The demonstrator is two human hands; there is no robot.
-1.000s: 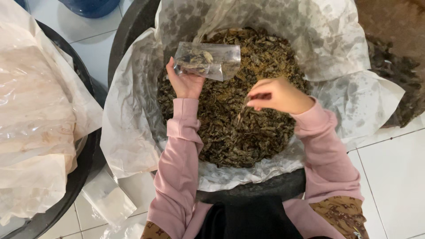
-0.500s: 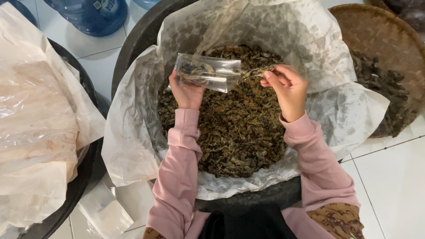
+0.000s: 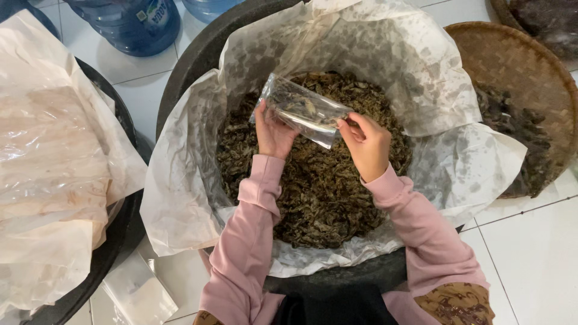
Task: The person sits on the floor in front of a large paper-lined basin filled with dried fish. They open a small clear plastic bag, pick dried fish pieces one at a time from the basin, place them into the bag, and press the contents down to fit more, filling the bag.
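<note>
Both hands hold the clear plastic bag (image 3: 304, 109) above the dried leaves (image 3: 319, 192) in the lined black tub (image 3: 186, 66). The left hand (image 3: 274, 129) grips its lower end as before; the right hand (image 3: 367, 144), 0.5 s ago short of the bag's mouth, now pinches it with closed fingers (image 3: 346, 123).

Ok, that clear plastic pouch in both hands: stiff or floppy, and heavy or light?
Probably floppy: the clear pouch creases and sags between the left hand and right hand. Likely light, since only a few dried leaves show inside. The glossy film may be slippery, so the open end could slide from the fingers.
</note>
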